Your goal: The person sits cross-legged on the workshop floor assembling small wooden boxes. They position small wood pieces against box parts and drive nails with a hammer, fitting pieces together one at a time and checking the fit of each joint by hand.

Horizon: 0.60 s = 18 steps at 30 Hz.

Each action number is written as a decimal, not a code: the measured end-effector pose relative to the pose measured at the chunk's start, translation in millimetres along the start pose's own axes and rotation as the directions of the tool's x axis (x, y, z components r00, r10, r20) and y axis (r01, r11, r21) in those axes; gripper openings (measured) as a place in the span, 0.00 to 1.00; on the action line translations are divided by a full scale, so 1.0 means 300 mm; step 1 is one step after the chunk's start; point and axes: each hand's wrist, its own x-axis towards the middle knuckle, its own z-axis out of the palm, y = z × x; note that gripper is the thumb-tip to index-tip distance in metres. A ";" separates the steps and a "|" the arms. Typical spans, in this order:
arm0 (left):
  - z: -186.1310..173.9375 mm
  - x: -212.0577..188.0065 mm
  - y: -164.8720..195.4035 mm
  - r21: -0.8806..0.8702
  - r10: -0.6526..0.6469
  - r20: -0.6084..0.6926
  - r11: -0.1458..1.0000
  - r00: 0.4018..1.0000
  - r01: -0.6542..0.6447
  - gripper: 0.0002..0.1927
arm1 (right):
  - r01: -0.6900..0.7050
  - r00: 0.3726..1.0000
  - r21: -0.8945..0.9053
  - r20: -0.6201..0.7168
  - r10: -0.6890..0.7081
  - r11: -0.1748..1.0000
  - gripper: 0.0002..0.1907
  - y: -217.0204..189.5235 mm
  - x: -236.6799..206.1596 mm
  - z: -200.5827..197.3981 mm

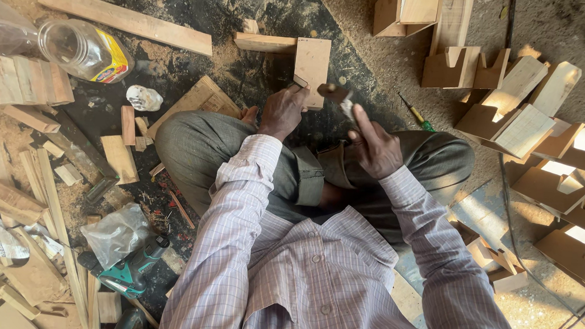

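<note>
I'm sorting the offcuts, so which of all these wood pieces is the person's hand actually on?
The pale square block straight ahead: the left hand grips its lower edge. Every other wood piece lies untouched on the floor.

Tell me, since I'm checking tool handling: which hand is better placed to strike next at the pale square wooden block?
Probably the right hand: it grips the small dark-headed hammer raised beside the pale square wooden block. The left hand is occupied steadying that block's lower edge.
</note>
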 end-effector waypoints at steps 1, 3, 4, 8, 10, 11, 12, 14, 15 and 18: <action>-0.005 -0.003 0.003 -0.025 -0.013 -0.006 1.000 1.000 0.013 0.20 | 0.087 0.991 0.033 -0.105 -0.084 0.996 0.33 -0.001 -0.005 -0.001; -0.013 0.001 0.006 -0.070 -0.019 -0.011 0.997 1.000 0.019 0.18 | 0.110 0.992 -0.044 -0.051 -0.112 0.993 0.34 0.003 -0.011 0.005; -0.015 0.004 0.007 -0.046 -0.010 -0.005 0.999 1.000 0.010 0.19 | 0.064 0.993 -0.156 0.106 -0.048 0.986 0.34 0.009 -0.007 0.012; -0.014 0.016 0.003 -0.013 0.011 0.008 1.000 1.000 -0.011 0.19 | -0.011 0.968 -0.217 0.244 0.065 0.976 0.32 0.049 0.003 0.015; -0.009 0.017 -0.001 -0.037 0.010 0.014 0.999 1.000 -0.010 0.18 | 0.090 0.994 -0.022 -0.054 -0.091 0.996 0.34 0.055 -0.002 0.016; -0.007 0.016 -0.002 -0.053 -0.006 0.009 0.999 1.000 0.007 0.16 | 0.170 0.967 0.065 -0.204 -0.154 0.983 0.35 0.056 -0.004 0.014; -0.003 0.011 -0.002 -0.070 -0.019 0.017 0.997 1.000 0.020 0.14 | 0.075 0.997 -0.008 -0.011 -0.075 0.997 0.34 0.054 -0.008 0.014; -0.001 0.013 -0.005 -0.006 0.019 -0.015 1.000 1.000 -0.019 0.17 | -0.054 0.941 -0.209 0.316 0.120 0.976 0.33 0.053 -0.006 0.010; 0.001 0.015 -0.006 0.024 0.039 -0.029 0.999 0.999 -0.038 0.18 | -0.033 0.941 -0.243 0.318 0.112 0.969 0.32 0.054 -0.003 0.007; 0.007 0.012 -0.007 -0.002 0.005 0.036 1.000 0.999 -0.005 0.22 | 0.027 0.983 -0.191 0.186 0.009 0.981 0.31 0.055 0.002 0.003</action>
